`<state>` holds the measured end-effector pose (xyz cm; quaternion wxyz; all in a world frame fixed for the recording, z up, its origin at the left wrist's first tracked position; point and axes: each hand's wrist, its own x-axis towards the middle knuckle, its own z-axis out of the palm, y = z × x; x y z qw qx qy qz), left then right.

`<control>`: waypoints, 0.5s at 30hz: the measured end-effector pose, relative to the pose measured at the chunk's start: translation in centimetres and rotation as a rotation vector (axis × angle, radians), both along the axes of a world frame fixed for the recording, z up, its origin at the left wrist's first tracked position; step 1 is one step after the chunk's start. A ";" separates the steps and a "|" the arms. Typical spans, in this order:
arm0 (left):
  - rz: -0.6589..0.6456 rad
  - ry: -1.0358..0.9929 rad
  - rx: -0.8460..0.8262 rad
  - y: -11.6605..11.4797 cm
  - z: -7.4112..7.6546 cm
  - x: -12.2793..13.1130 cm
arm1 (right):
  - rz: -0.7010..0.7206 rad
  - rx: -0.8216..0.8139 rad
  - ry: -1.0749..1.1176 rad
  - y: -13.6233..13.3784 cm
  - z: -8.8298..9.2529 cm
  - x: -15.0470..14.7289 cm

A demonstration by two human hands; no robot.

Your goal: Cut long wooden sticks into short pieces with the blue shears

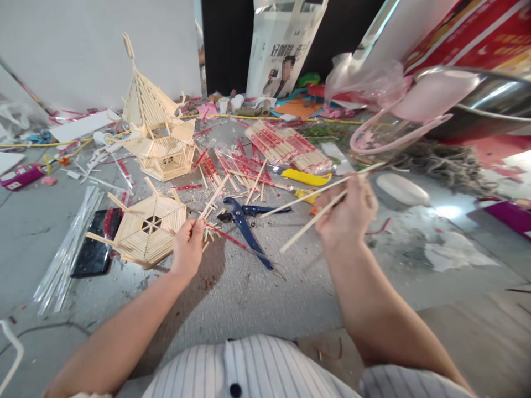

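My left hand is closed on a thin wooden stick and a red-and-clear wrapper strip. It is beside the hexagonal stick frame, which lies flat with short sticks jutting out. In my right hand are two long pale sticks, spread apart and pointing down to the left; the hand is slightly blurred. Blue-handled cutters rest with handles apart on the grey surface between my hands. Behind the frame stands a pagoda-like stick model with a pointed roof.
Packs of wrapped sticks and loose wrappers lie beyond the cutters, near a yellow-handled tool. A black phone and clear sleeves are at left. A white oval object and a pink-handled container are at right.
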<state>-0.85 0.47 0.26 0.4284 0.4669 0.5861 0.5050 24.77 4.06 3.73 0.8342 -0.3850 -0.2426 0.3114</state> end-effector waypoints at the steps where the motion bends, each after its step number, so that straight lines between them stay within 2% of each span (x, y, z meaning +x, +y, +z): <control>1: -0.019 -0.043 -0.008 0.0 0.0 0.2 | 0.152 -0.041 -0.009 -0.4 -0.1 -1.3; 4: -0.065 -0.205 -0.061 -0.3 0.2 0.8 | 0.521 -0.123 -0.012 -1.7 -0.6 -5.1; 6: -0.122 -0.271 -0.129 -0.7 0.4 1.3 | 0.652 -0.155 0.001 -2.4 -1.0 -6.8; 10: -0.278 -0.299 -0.276 -1.7 0.7 2.3 | 0.729 -0.181 0.025 -2.6 -2.2 -8.4; 15: -0.437 -0.380 -0.510 -2.1 1.1 2.6 | 0.658 -0.195 -0.039 -1.8 -3.5 -8.5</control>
